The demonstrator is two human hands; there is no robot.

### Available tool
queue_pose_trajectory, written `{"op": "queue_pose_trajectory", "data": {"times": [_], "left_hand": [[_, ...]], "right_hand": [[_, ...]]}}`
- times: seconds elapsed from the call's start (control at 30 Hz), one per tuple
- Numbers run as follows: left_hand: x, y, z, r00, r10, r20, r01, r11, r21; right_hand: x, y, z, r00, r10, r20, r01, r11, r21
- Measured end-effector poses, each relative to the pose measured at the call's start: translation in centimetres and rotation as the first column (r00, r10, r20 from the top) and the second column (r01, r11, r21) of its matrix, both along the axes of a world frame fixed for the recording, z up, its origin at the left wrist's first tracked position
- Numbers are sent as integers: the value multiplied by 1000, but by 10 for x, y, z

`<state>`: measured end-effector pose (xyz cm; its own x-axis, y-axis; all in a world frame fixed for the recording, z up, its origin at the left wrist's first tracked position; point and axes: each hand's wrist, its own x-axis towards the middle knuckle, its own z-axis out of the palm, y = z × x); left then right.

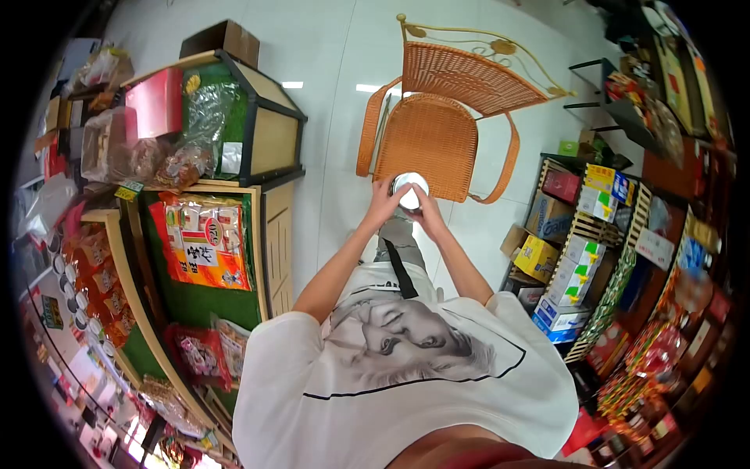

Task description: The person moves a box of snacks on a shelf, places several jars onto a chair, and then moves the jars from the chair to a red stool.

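Between my two hands is a white round-topped container [412, 190], seen from above. My left hand [383, 197] is wrapped round its left side. Against its right and lower side, the fingers of my right hand [426, 208] are closed. The container's lower part is hidden by my hands, so its exact kind cannot be made out. Just beyond the hands stands an orange woven chair [428, 141] with a gold metal back rail.
To the left, a wooden display stand [262, 227] lined with green holds an orange snack bag [205, 241] and other packets. A crate shelf [582, 258] with boxes stands on the right. Pale tiles [332, 141] cover the floor.
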<state>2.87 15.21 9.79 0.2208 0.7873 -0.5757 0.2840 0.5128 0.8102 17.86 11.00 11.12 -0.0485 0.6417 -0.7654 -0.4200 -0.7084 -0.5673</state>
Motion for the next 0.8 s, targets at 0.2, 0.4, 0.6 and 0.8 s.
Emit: {"op": "queue_pose_trajectory", "data": {"times": [0.2, 0.4, 0.6, 0.8], "left_hand": [[60, 98, -123, 978, 60, 201, -36, 992, -120], [97, 177, -196, 969, 140, 204, -144, 990, 1], [106, 202, -249, 979, 177, 103, -189, 975, 117], [67, 162, -177, 981, 190, 43, -195, 950, 245]], "right_hand": [[63, 97, -135, 993, 51, 111, -53, 998, 21], [83, 184, -209, 955, -11, 296, -21, 994, 106], [85, 221, -237, 966, -92, 240, 61, 989, 135], [78, 206, -208, 997, -51, 54, 59, 986, -154]]}}
